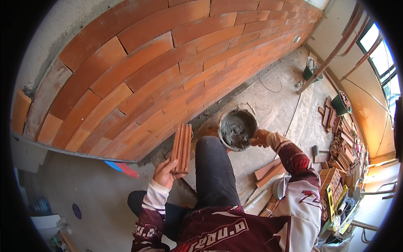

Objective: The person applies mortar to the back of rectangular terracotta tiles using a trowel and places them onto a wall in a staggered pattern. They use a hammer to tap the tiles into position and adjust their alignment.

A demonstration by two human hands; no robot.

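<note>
My left hand is closed on the lower end of a terracotta brick, held upright with its grooved face showing. It is beside my bent knee and in front of the brick wall. Over at the right rim of a round bucket, my right hand has its fingers curled. What that hand grips, at the mortar, is hard to make out. Wet grey mortar lies inside the bucket, which stands on the floor just beyond my knee.
Loose bricks and a white pail are by my right arm. Farther right lie a mallet, a yellow level and a brick pile. Two dark green buckets and slanting poles stand at the back. Red-blue bristles show left.
</note>
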